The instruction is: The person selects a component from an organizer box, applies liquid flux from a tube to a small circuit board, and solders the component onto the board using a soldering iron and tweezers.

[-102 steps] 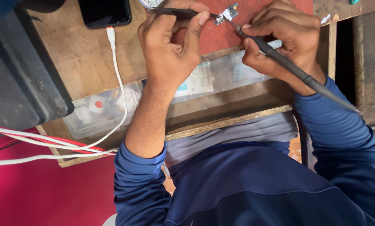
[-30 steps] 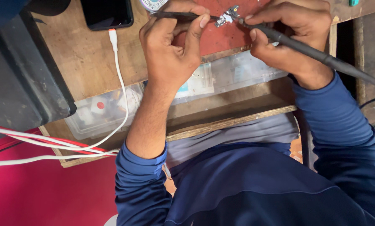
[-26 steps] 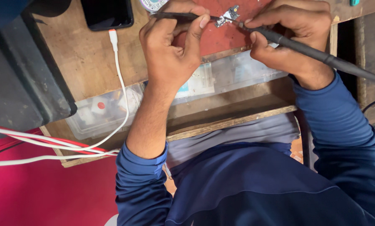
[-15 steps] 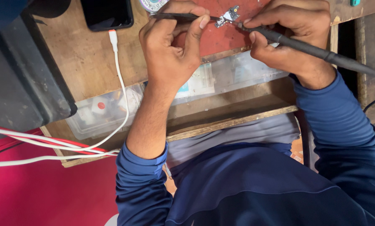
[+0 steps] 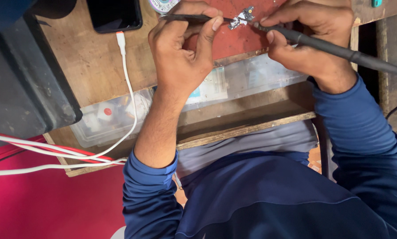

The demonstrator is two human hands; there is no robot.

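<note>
My left hand (image 5: 183, 48) pinches dark tweezers (image 5: 187, 18) whose tips hold a small metal circuit part (image 5: 242, 17) over a red mat (image 5: 234, 37). My right hand (image 5: 302, 37) grips a black soldering iron (image 5: 335, 48) like a pen. Its tip touches the right side of the small part. The iron's handle runs off to the right edge.
A black phone (image 5: 114, 14) lies at the top left with a white cable (image 5: 127, 88) plugged in. A clear plastic parts box (image 5: 119, 115) sits at the front of the wooden bench (image 5: 83, 62). A black case (image 5: 26, 84) stands at the left, and a solder reel (image 5: 162, 4) at the top.
The soldering iron's handle has swung from pointing down-right to lying nearly level. My right hand moved up closer to the part. The left hand and tweezers stayed put.
</note>
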